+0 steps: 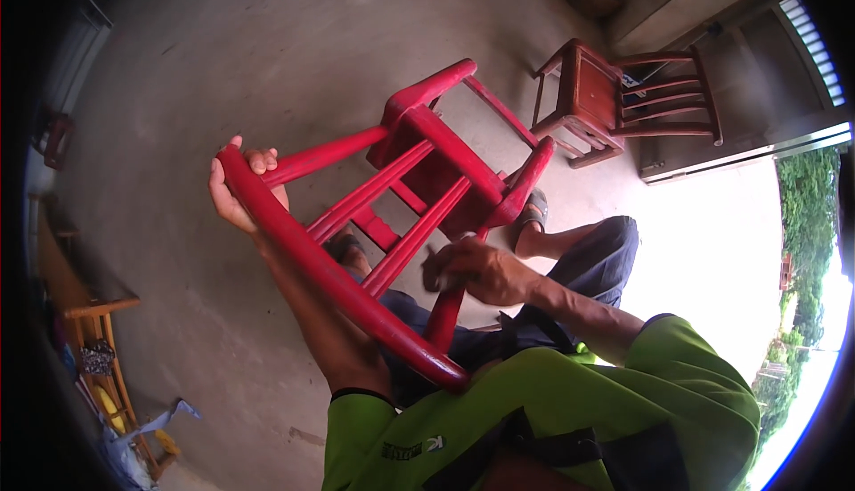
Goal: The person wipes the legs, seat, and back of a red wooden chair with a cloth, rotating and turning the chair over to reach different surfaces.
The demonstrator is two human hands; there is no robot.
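Observation:
A red wooden chair (461,150) is tilted, its curved top rail (300,237) running from my left hand down to my shirt. My left hand (244,187) grips the far end of that rail, fingers wrapped around it where a back post joins. Two ridged back slats (415,237) run from the rail toward the seat. At the nearer back post (446,317), my right hand (491,270) is curled over the wood, blurred. A small dark pad (437,269) appears to be under its fingers; its material cannot be made out.
A brown wooden chair (594,90) stands ahead to the right, by a metal door (741,76). Concrete floor (200,76) lies around. My sandalled foot (534,207) is beside the red chair. At the left, a wooden piece of furniture (100,310) has cloth (127,451) hanging near it.

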